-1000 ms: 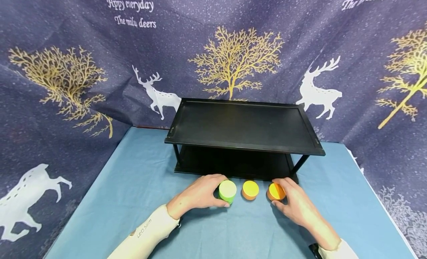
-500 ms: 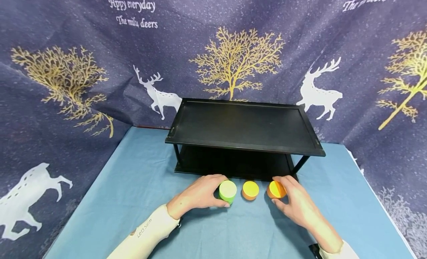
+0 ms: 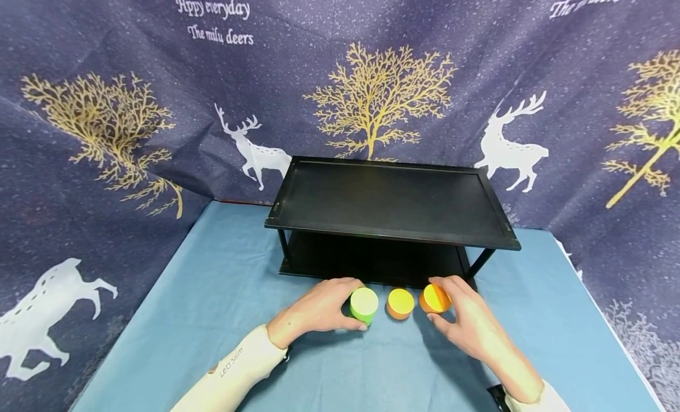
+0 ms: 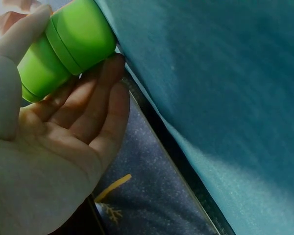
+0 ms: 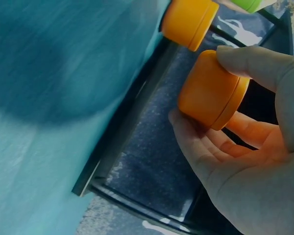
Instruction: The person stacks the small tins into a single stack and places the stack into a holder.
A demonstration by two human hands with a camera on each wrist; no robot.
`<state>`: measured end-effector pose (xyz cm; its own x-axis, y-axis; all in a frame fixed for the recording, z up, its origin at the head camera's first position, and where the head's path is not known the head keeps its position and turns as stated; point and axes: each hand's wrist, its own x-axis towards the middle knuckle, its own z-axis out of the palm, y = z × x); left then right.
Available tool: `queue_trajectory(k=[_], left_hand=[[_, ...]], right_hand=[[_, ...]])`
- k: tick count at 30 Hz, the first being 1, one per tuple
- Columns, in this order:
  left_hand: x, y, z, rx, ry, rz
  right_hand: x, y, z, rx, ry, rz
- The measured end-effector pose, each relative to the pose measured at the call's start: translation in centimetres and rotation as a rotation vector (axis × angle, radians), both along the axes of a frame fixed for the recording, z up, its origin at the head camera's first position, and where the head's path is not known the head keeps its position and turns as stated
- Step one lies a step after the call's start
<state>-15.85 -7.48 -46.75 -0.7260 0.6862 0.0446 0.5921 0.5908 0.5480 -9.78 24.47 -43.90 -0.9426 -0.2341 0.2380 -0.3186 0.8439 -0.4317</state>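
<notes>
In the head view my left hand (image 3: 324, 307) grips a green round tub (image 3: 363, 303) with a pale top, standing on the blue cloth. The left wrist view shows green tubs (image 4: 85, 36) that seem to be two, one stacked on the other. My right hand (image 3: 469, 324) pinches an orange round tub (image 3: 432, 300) with a yellow-looking top between thumb and fingers. In the right wrist view this orange tub appears lifted off the cloth. Between the hands stands a second orange tub (image 3: 400, 304), touched by neither hand.
A black two-level shelf (image 3: 393, 202) stands just behind the tubs, its lower board (image 3: 372, 258) facing the hands. Blue cloth (image 3: 223, 270) covers the table. A dark curtain (image 3: 297, 22) printed with trees and deer hangs behind.
My right hand has moved slightly left with its orange tub, bringing it closer to the middle one. The left hand keeps its grip on the green tub in place.
</notes>
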Motion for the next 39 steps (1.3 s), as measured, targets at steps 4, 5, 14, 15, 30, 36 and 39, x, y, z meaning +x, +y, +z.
queue_trajectory(k=[4, 5, 14, 15, 30, 36, 39], left_hand=[[0.0, 0.0, -0.1, -0.005, 0.002, 0.002], [0.0, 0.0, -0.1, -0.008, 0.003, 0.004], [0.1, -0.1, 0.0, -0.008, 0.011, 0.004], [0.1, -0.1, 0.0, -0.006, 0.009, 0.003], [0.0, 0.0, 0.0, 0.012, -0.003, -0.005], [-0.1, 0.0, -0.2, 0.017, 0.005, -0.012], [0.0, 0.0, -0.1, 0.017, 0.006, -0.014]], right_hand=[[-0.1, -0.5, 0.2, -0.006, 0.007, 0.008], [-0.1, -0.5, 0.2, -0.008, 0.009, 0.01], [-0.1, -1.1, 0.5, -0.024, 0.044, 0.044], [-0.1, -1.1, 0.6, -0.026, 0.044, 0.046], [-0.2, -2.1, 1.2, -0.056, 0.057, 0.079], [-0.4, -2.6, 1.2, -0.065, 0.052, 0.088], [-0.5, -2.9, 1.3, -0.066, 0.052, 0.096]])
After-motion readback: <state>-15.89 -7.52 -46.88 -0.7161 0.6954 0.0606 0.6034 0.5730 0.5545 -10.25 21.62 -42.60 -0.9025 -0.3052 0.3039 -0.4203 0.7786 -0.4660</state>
